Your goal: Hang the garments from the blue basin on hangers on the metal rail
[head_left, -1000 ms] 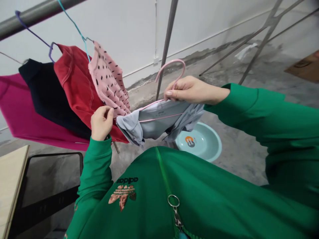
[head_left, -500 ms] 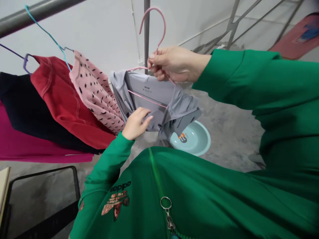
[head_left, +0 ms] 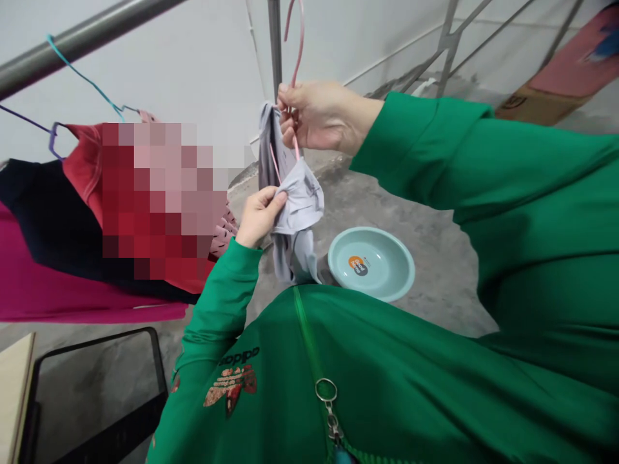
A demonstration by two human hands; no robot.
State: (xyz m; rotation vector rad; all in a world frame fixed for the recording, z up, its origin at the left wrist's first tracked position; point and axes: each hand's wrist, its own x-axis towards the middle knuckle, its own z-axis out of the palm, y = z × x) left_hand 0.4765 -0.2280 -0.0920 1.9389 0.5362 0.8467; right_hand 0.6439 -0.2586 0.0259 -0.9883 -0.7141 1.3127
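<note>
A pink clothes hanger [head_left: 300, 48] is held up by my right hand [head_left: 326, 116], whose fingers are closed round it just below the hook. On the hanger hangs a light grey shirt [head_left: 302, 200], turned nearly edge-on to me, its lower part dropping in folds toward my jacket. My left hand [head_left: 261, 212] pinches the shirt's cloth between thumb and fingers near the neckline, on the side facing me. Part of the hanger's lower bar shows inside the neck opening; the rest is covered by cloth.
A pale blue basin [head_left: 372, 264] stands on the concrete floor below. To the left, a metal rail [head_left: 87, 42] carries hung clothes: magenta, dark navy [head_left: 43, 200], red, and a partly blurred pink one. A black frame [head_left: 97, 341] is at lower left, a cardboard box [head_left: 541, 106] at upper right.
The hanger and grey shirt have turned from facing me to nearly edge-on and shifted slightly left. My left hand, open before, has closed on the shirt. The basin is now fully visible.
</note>
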